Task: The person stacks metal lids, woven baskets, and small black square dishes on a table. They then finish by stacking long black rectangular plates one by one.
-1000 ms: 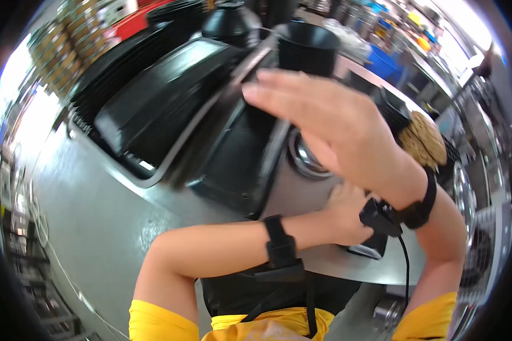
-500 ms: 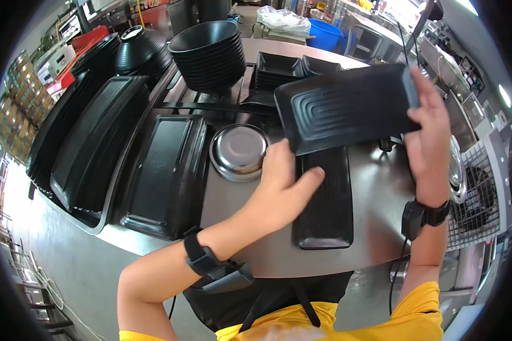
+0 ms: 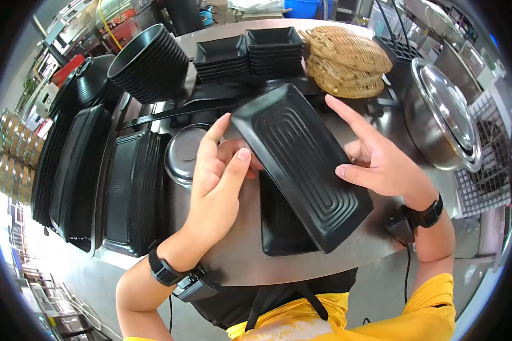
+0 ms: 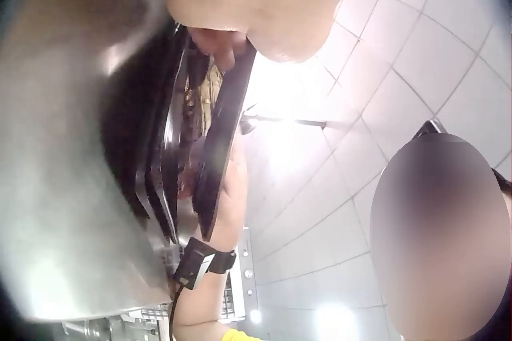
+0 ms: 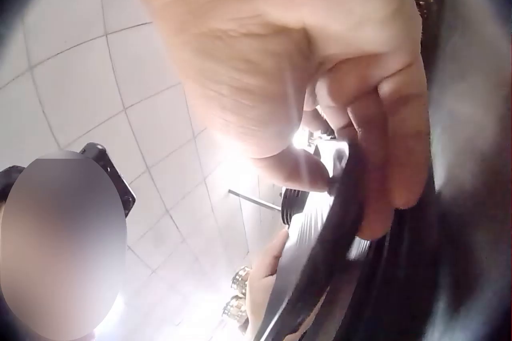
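A black rectangular plate with ridged, nested grooves [image 3: 304, 162] is held tilted above the steel table by both hands. My left hand [image 3: 216, 184] grips its upper left edge, thumb at the rim and some fingers behind it. My right hand [image 3: 378, 162] pinches the opposite long edge, thumb on the grooved face and other fingers behind; the right wrist view shows this thumb [image 5: 300, 175] against the plate. Beneath it, another black rectangular plate [image 3: 279, 230] lies on the table, partly covered in the head view.
An upturned steel bowl [image 3: 179, 156] sits beside the left hand. Stacked black plates [image 3: 125, 196] stand at left. Behind are stacked black bowls [image 3: 153, 65], square black dishes [image 3: 273, 42] and woven baskets [image 3: 350, 57]. A large steel bowl [image 3: 432, 133] stands at right.
Both hands have come into view around the grooved plate, which has turned from lying crosswise to a steep slant nearer the body. The left hand now grips its edge. The head view has shifted.
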Available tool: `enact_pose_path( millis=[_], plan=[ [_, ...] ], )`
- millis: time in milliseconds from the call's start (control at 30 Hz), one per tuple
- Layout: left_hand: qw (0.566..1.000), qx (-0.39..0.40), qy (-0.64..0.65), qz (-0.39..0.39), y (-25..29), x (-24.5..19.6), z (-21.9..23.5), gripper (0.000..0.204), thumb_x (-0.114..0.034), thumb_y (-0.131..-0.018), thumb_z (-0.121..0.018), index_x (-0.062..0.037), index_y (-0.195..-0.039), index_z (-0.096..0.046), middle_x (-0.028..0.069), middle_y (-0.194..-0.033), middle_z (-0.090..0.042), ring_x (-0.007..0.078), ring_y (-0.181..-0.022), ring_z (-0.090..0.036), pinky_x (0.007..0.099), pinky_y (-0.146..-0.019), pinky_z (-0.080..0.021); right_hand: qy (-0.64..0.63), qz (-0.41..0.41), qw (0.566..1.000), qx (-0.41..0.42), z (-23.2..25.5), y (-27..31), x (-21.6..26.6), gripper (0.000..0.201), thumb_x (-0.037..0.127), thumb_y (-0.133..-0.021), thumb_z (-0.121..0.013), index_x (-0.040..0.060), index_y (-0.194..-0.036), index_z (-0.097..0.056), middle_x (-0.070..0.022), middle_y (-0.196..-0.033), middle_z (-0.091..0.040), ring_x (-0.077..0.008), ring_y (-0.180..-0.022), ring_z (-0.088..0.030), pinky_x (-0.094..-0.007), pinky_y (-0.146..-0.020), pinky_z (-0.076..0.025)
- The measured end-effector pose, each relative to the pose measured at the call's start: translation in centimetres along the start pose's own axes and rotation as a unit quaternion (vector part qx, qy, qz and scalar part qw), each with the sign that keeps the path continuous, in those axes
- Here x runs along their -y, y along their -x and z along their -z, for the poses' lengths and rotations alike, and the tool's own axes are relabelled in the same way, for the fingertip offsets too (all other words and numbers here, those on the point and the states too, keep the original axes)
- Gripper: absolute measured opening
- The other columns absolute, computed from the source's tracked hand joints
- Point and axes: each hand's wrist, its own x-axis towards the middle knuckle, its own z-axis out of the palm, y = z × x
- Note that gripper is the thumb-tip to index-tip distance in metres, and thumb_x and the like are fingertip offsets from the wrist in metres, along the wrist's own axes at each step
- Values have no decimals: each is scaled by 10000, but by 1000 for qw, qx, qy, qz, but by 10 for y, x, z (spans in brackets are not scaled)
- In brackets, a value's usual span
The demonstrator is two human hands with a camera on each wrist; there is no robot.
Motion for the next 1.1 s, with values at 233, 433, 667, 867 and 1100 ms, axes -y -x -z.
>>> enact_pose_path(
  millis=[233, 433, 667, 867, 1100],
  plan=[
    [987, 73, -139, 26, 5, 4, -3, 664, -41, -994, -521, -22, -1591, -232, 129, -1441, -463, 207, -1254, -486, 350, -1111, -360, 25, -133, 987, 83, -2, -1, 10, 773, 34, -936, -586, 138, -1604, -210, -41, -687, -639, -96, -567, -582, -253, -555, -475],
    [975, 94, -195, 57, 9, 1, -1, 724, 8, -948, -557, -51, -1591, -230, 118, -1428, -428, 182, -1230, -481, 337, -1063, -408, 19, -150, 981, 126, -5, -3, 6, 750, 87, -965, -595, 133, -1602, -202, -45, -715, -664, -100, -607, -597, -260, -566, -479],
    [949, 132, -287, -9, 9, 3, 3, 729, 21, -918, -602, -57, -1565, -275, 117, -1442, -369, 203, -1290, -424, 342, -1041, -417, 19, -132, 987, 94, -7, -6, -10, 703, 107, -972, -603, 159, -1580, -253, -26, -721, -655, -81, -609, -584, -231, -544, -449],
    [944, 130, -302, -23, 10, -3, 2, 702, -41, -907, -644, -35, -1525, -311, 142, -1440, -350, 242, -1342, -380, 389, -1076, -408, 2, -121, 989, 82, 1, -17, -21, 652, 105, -969, -611, 174, -1552, -329, -29, -711, -623, -65, -552, -555, -209, -493, -456],
    [909, 105, -385, -124, 23, -57, -5, 649, -117, -865, -690, -27, -1449, -422, 143, -1438, -416, 267, -1344, -410, 411, -1087, -380, -108, -118, 984, 76, 9, -19, -27, 624, 100, -964, -602, 93, -1534, -350, -64, -806, -621, -78, -584, -569, -208, -505, -497]
  ],
)
